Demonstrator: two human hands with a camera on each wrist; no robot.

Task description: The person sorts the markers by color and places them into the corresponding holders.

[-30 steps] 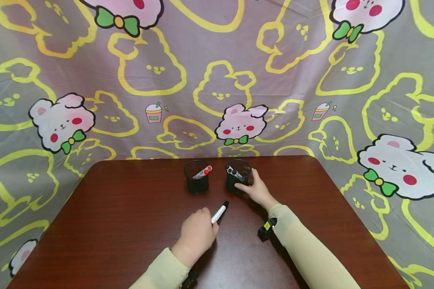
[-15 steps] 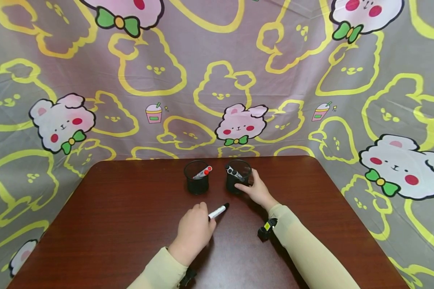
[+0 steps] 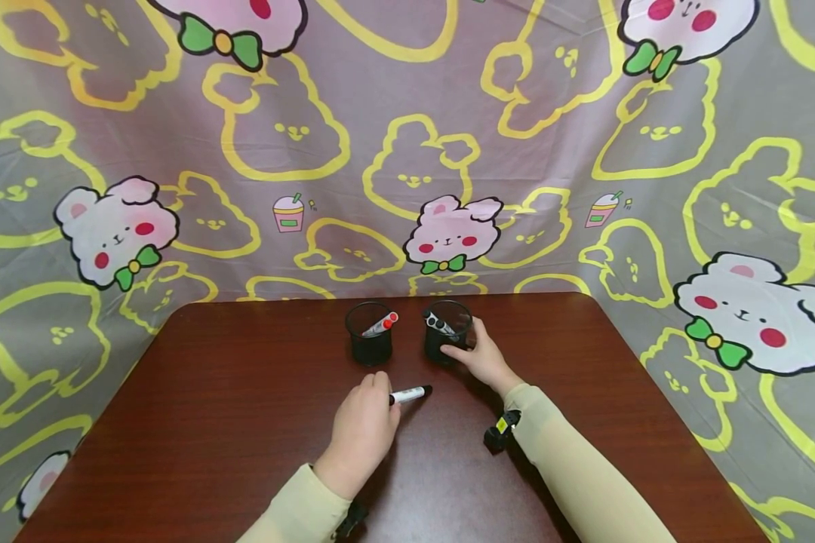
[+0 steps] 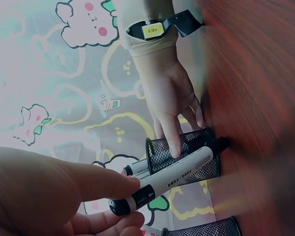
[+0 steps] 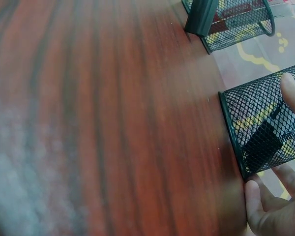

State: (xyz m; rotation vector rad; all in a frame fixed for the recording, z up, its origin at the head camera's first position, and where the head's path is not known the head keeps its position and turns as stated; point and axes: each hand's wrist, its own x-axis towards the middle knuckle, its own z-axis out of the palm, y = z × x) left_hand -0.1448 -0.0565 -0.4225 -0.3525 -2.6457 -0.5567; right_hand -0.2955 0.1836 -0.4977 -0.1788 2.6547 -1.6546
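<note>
My left hand (image 3: 358, 430) pinches a white whiteboard marker (image 3: 409, 394) near one end, over the table's middle. Its black cap points right; the left wrist view shows the thumb pressing on the marker (image 4: 179, 173) near the black end. My right hand (image 3: 487, 360) holds the right black mesh pen holder (image 3: 438, 348), thumb on the near side and fingers around its right side. That holder stands upright with several black-ended markers (image 3: 441, 324) leaning inside. To its left stands a similar mesh pen holder (image 3: 371, 351) containing red-ended markers (image 3: 382, 324).
Both holders stand near the back of a dark reddish-brown table (image 3: 210, 407). Behind it hangs a patterned cloth (image 3: 353, 181) with cartoon animals. A small black camera (image 3: 500, 431) is strapped to the right wrist.
My left hand has shifted slightly left and away from me, and the marker has turned from slanting steeply to lying nearly sideways. The right hand and both holders have stayed put.
</note>
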